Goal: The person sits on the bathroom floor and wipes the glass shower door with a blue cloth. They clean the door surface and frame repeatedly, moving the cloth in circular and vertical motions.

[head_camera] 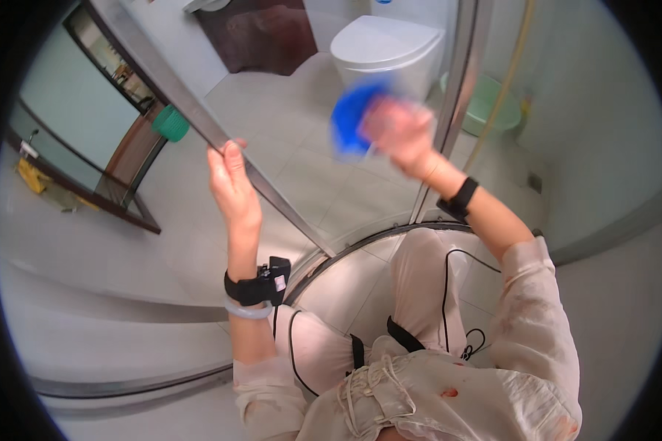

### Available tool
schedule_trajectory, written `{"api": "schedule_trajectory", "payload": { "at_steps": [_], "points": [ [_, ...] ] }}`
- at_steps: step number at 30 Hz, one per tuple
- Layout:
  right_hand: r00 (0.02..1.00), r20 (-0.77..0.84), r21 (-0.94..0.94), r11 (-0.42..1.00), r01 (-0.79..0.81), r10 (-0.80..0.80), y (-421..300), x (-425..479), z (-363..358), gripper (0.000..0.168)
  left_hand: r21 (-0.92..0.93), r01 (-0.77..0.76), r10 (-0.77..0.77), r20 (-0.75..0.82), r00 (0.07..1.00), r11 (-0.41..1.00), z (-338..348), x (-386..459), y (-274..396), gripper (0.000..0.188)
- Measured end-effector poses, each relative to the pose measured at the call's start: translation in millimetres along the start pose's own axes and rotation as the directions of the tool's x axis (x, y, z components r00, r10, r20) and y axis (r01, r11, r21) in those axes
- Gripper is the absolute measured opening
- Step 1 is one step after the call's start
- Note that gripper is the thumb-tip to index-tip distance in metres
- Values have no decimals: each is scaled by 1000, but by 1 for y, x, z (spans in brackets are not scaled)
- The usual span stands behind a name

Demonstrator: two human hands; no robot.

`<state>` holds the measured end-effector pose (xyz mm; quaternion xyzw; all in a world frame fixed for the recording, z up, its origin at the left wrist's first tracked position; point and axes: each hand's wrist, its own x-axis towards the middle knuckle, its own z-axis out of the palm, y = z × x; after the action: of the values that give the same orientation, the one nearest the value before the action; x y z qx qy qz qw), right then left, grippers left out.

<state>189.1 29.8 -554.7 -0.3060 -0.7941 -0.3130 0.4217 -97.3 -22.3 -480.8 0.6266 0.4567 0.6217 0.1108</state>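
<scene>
My left hand grips the upright metal edge of a curved glass shower door, its thumb on the near side. In my right hand is a blue cloth, blurred by motion. The hand is raised in front of the clear glass door panel; whether the cloth touches the glass, I cannot tell. Below both hands, the door's bottom edge meets a curved floor track with a dark seal. Black straps sit on both of my wrists.
Beyond the glass stand a white toilet and a dark red-brown panel. A green basket is at the left. A pale green basin shows behind a yellowish tube at the right. Black cables run along my legs.
</scene>
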Motion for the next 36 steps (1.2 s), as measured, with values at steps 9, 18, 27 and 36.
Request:
{"api": "schedule_trajectory", "payload": {
  "at_steps": [9,18,27,36],
  "points": [
    [779,287,-89,794,601,-557,13,-31,-18,33,66,-14,14,11,1000,998,-9,-3,-14,34],
    [985,-81,-193,972,135,-153,-17,-11,0,33,79,-25,26,-19,999,997,-15,-2,-19,32],
    [932,-363,-316,944,-99,-23,61,68,-105,29,37,8,-6,-46,999,999,-19,-9,-33,32],
    [337,-834,-151,407,-901,437,104,-12,-157,51,-43,-4,1,-69,998,999,0,-8,-28,31]
  ]
}}
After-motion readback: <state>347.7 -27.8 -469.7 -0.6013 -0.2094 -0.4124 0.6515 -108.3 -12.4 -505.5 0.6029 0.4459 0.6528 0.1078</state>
